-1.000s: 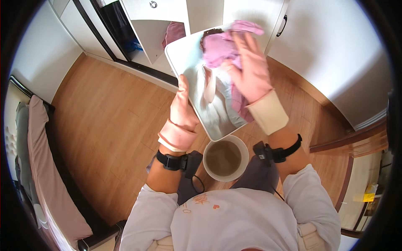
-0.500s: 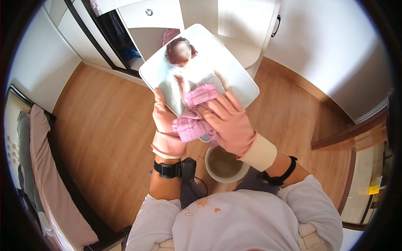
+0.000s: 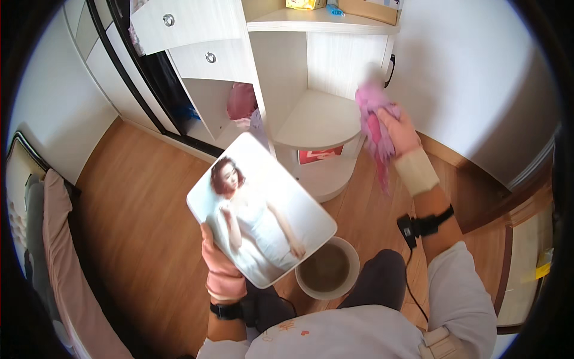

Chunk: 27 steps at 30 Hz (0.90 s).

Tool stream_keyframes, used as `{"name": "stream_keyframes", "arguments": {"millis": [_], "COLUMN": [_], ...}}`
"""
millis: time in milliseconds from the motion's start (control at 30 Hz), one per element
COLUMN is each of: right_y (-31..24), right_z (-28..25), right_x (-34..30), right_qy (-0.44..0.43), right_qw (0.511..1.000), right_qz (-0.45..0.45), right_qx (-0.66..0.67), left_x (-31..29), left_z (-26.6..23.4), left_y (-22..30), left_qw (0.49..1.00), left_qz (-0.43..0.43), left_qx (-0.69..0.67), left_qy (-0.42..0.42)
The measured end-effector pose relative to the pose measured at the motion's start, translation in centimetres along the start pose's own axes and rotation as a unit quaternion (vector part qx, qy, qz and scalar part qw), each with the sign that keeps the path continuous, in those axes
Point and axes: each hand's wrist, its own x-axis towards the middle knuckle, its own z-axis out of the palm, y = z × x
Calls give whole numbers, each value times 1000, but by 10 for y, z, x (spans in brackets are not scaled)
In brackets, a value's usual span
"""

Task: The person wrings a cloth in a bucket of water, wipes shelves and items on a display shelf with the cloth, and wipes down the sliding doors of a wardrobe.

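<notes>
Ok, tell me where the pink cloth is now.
In the head view, the cloth is right of centre, held in the right hand, by the right edge of the white shelf.

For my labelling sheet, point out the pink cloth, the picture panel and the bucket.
Pink cloth point(image 3: 372, 121), head view: its bunched middle.
Picture panel point(image 3: 260, 210), head view: middle of its front.
Bucket point(image 3: 354, 264), head view: right side of its rim.

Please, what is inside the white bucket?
The bucket holds murky brownish liquid. The photo panel covers part of the rim; anything below the liquid's surface cannot be seen.
</notes>
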Motion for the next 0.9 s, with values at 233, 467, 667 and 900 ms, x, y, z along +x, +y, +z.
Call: {"name": "stream_keyframes", "arguments": {"millis": [233,467,667,900], "right_y": [121,107,109,112], "right_z": [-10,75,118,152], "right_x": [127,162,167,87], "right_qy": [-88,-52,-28,-95], "right_qw": [740,652,679,695], "right_qz": [-336,-106,-62,-212], "right_qx": [-575,-749,-731,-681], "left_x": [-23,-54,-55,-61], "left_z": [4,-42,-42,-64], "left_y": [11,23,29,30], "left_qw": [972,859,932,994], "left_qz": [8,129,78,17], "left_qx": [158,408,264,-8], "left_qy": [173,281,235,106]}}
